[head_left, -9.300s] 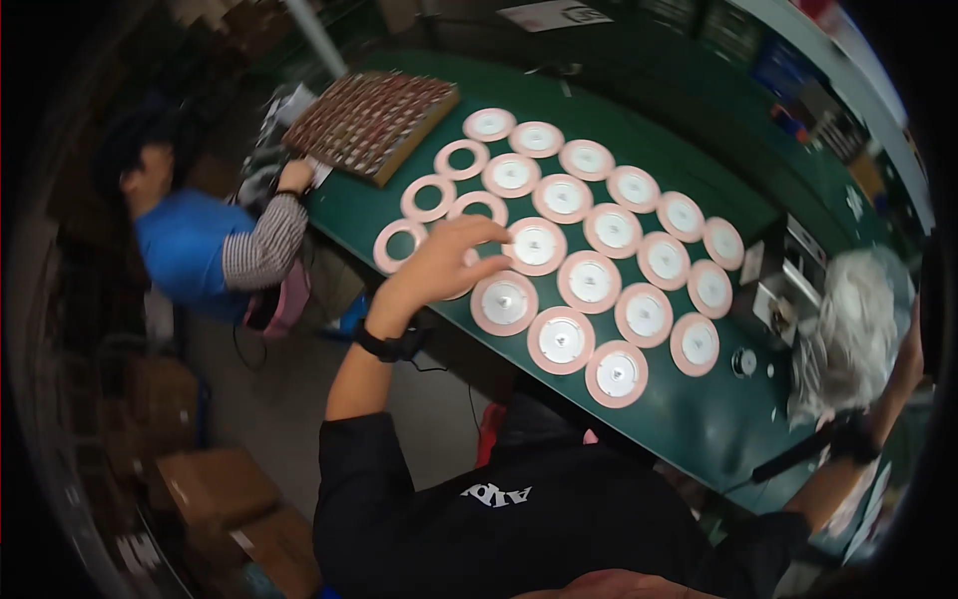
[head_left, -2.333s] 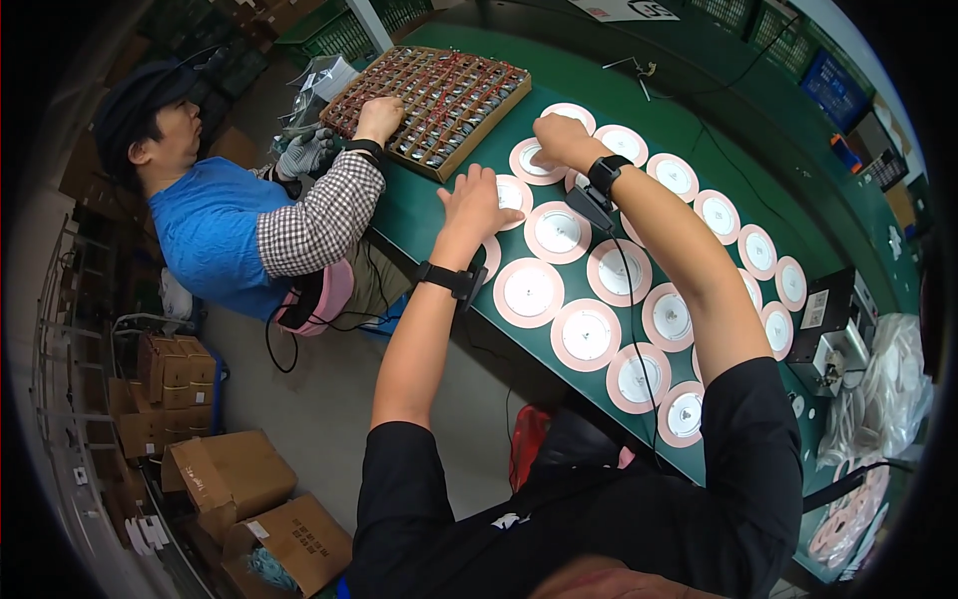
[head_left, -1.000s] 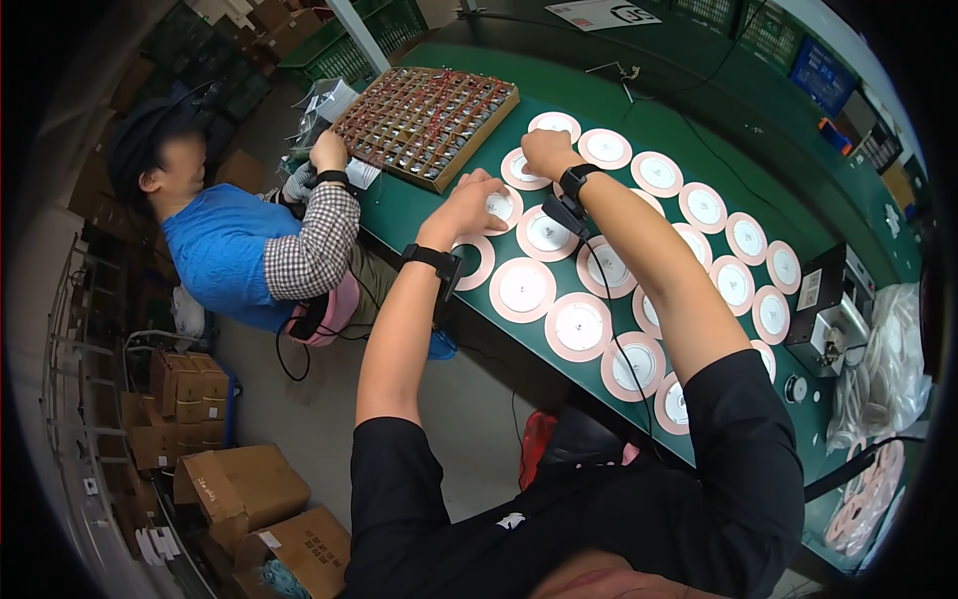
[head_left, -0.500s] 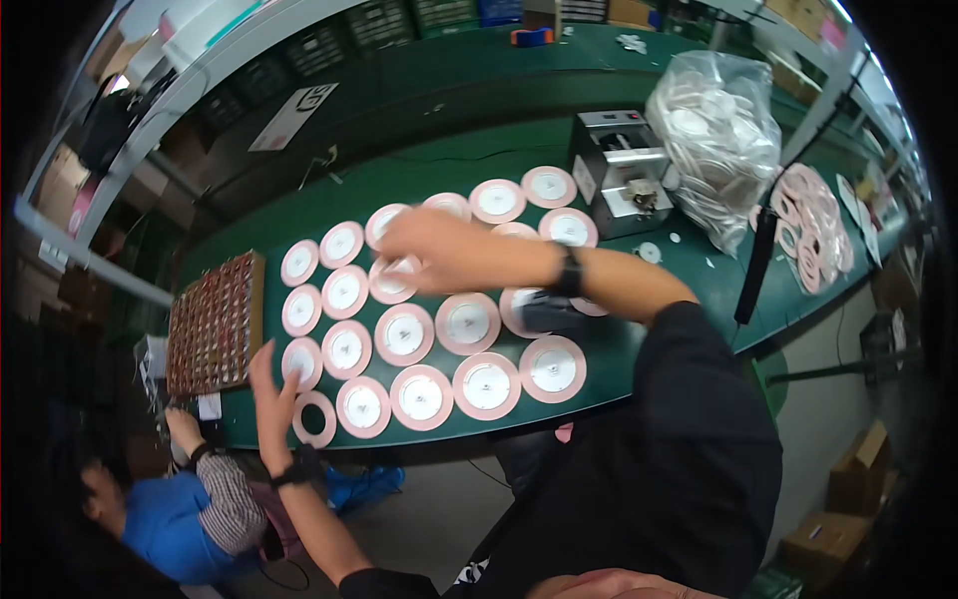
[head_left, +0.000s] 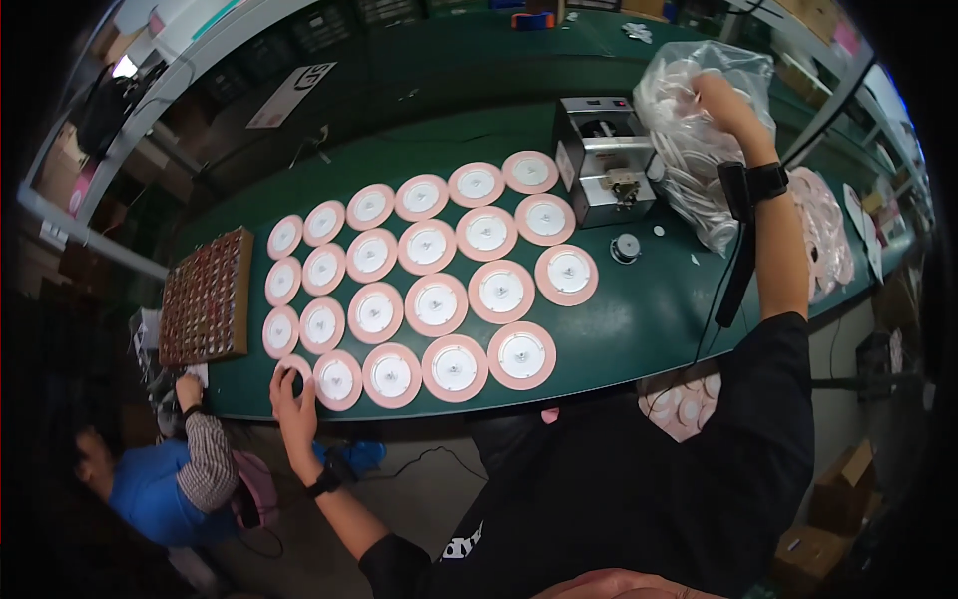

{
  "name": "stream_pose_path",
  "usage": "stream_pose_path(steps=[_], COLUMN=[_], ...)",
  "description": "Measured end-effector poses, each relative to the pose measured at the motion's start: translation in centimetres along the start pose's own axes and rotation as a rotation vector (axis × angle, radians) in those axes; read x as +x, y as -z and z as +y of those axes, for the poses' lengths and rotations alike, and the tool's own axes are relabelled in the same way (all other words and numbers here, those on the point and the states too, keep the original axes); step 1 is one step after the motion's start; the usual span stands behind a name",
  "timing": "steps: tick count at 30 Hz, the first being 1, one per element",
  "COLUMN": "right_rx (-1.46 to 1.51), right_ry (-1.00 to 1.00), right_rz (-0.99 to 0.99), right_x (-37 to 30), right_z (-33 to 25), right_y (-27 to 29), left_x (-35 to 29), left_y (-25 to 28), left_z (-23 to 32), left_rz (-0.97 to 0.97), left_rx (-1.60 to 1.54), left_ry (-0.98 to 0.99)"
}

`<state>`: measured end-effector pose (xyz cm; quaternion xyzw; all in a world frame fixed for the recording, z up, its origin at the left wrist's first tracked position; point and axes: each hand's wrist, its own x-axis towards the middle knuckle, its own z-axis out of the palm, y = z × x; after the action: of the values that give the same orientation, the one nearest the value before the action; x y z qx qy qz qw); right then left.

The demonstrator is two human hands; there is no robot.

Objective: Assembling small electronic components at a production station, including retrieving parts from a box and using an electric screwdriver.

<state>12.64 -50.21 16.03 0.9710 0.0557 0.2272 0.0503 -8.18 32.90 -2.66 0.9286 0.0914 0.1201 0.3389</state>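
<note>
Touching | right hand [head_left: 726,106]: clear bag [head_left: 683,140] | left hand [head_left: 294,417]: pink ring [head_left: 293,360]

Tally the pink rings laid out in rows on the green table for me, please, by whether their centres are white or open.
Pink rings with white centres: 22
Open-centred pink ring, at the left hand: 1
Total: 23
</note>
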Motion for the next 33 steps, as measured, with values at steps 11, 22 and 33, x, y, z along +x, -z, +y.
stream_pose_path(steps=[11, 22, 33], right_rx=[-0.25, 0.356, 1.773], right_ry=[-0.005, -0.42, -0.18], right_rz=[-0.109, 0.594, -0.447], right_x=[0.7, -6.0, -19.3], right_z=[-2.5, -11.1, -40.6], right_y=[-0.8, 9.0, 2.3], left_x=[-4.6, -9.4, -9.4], left_y=[-0.1, -6.9, -8.5], left_z=[7.6, 18.1, 26.6], left_rz=[0.254, -0.049, -0.15], left_rx=[-0.054, -0.578, -0.446], left_ry=[-0.205, -0.318, -0.549])
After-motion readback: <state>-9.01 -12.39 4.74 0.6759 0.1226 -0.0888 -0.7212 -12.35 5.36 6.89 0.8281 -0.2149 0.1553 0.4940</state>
